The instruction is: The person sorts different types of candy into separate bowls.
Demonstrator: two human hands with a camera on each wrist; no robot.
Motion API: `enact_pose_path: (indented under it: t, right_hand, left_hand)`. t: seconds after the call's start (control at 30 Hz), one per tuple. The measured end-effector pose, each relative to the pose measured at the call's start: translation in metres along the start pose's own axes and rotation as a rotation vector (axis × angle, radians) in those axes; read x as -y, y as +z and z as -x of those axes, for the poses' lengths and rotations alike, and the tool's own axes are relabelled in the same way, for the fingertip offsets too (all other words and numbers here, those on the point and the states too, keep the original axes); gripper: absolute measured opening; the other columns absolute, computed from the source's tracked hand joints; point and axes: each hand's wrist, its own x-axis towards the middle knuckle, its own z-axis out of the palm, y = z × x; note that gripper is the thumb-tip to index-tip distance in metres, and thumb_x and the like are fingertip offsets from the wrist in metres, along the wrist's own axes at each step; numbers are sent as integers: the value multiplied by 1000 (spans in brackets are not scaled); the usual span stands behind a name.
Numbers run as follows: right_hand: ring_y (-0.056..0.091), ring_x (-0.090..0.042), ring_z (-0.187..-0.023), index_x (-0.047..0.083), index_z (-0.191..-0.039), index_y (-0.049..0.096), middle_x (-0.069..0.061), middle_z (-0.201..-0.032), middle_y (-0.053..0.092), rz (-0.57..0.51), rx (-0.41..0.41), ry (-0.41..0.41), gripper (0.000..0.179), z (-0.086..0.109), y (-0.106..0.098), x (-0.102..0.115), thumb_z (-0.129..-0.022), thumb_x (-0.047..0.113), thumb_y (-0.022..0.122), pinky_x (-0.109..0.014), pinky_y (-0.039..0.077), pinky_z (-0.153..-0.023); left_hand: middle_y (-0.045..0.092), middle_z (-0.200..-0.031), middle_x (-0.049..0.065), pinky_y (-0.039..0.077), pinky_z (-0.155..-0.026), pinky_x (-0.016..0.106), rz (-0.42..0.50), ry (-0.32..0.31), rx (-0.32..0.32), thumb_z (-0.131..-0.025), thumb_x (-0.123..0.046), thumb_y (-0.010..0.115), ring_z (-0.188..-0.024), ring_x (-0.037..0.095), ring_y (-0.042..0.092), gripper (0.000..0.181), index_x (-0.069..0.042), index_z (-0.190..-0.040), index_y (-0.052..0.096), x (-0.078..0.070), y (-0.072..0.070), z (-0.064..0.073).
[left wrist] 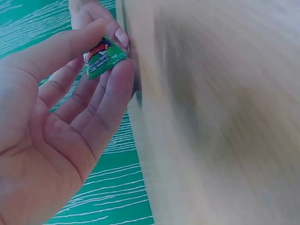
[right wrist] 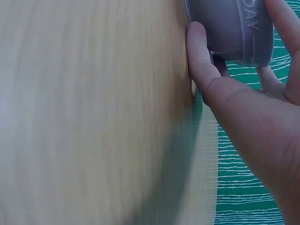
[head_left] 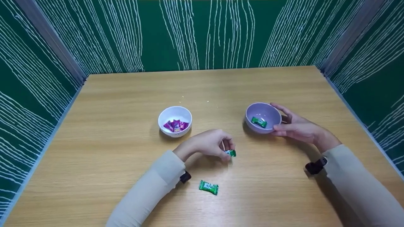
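Between its thumb and fingertips my left hand point(head_left: 214, 143) pinches a small green-wrapped candy point(head_left: 232, 153). The left wrist view shows that candy point(left wrist: 104, 58) close up, with printed lettering on its wrapper. My right hand point(head_left: 298, 127) grips a light purple bowl point(head_left: 258, 107) from its right side, with the thumb at the near rim and fingers around the far side. Inside the purple bowl lies one green candy point(head_left: 259, 122). Raised letters mark the outer wall of the bowl point(right wrist: 229, 33) in the right wrist view. Another green candy point(head_left: 208, 187) lies on the table, nearer me than the left hand.
To the left stands a white bowl point(head_left: 175, 111) with several magenta-wrapped candies point(head_left: 176, 125) in it. A few tiny pale crumbs dot the wooden table point(head_left: 126, 151) behind the bowls. Green panels with white streaks point(head_left: 202, 34) enclose the back and sides.
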Motion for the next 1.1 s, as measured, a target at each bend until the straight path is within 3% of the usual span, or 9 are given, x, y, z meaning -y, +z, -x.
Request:
enact_pose_path:
  t: [0.17, 0.37, 0.73, 0.93, 1.1]
  right_hand:
    - [27, -38, -142, 40, -161, 15, -9, -162, -8, 6, -3, -3, 89, 0, 0, 0, -99, -3, 61, -44, 44, -107]
    - [27, -37, -141, 41, -161, 15, -9, -162, -6, 37, -8, -2, 88, -2, 0, -1, -99, 0, 61, -42, 45, -106]
    - [31, -38, -142, 44, -160, 12, -8, -161, -4, 13, 3, 19, 88, -1, 0, 1, -101, 0, 59, -44, 42, -109]
    - [39, -36, -139, 43, -161, 11, -7, -161, -3, 20, 0, 24, 87, 0, 1, 1, -101, 0, 58, -43, 43, -108]
    - [37, -35, -140, 45, -160, 11, -4, -160, -6, 9, -1, 30, 86, 2, 1, 2, -102, 1, 57, -42, 43, -109]
  left_hand:
    - [67, -94, 1, 56, -76, 24, 73, -11, -22, -86, -9, 82, -86, 15, 65, 20, -9, -100, 68, -7, -7, -14]
    - [66, -93, 6, 61, -73, 38, 189, -13, -54, -85, -7, 83, -78, 15, 65, 21, -7, -99, 67, -20, -17, -30]
    - [67, -91, 7, 61, -70, 34, 285, 30, -161, -82, -12, 87, -75, 15, 62, 26, -7, -99, 67, -43, -40, -58]
    - [67, -97, 7, 60, -72, 30, 290, -42, -195, -85, -14, 85, -83, 16, 65, 28, -6, -105, 67, -54, -52, -71]
    - [66, -102, 7, 60, -75, 28, 336, -108, -250, -89, -14, 81, -90, 17, 65, 25, -7, -109, 68, -60, -59, -81]
